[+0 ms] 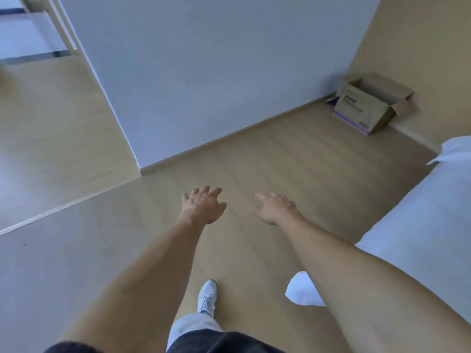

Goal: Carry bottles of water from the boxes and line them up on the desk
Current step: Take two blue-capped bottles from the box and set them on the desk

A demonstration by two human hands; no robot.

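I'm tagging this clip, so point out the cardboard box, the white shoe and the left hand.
cardboard box [356, 112]: head view, on its printed front wall.
white shoe [207, 296]: head view, on the laces, mid-shoe.
left hand [204, 206]: head view, on the back of the hand, fingers spread, holding nothing.

Matt brown cardboard box [367, 104] on smooth wood-look floor [254, 161]; white cloth bedding [420, 225].

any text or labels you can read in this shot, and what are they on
Cardboard box, side panel facing the camera: dark printed characters in two lines, too blurred to read.
Same box, lower right of that panel above the purple stripe: a smaller dark print block, too small to read.
Nothing else in the head view carries text, neither the white shoe nor the white bedding.
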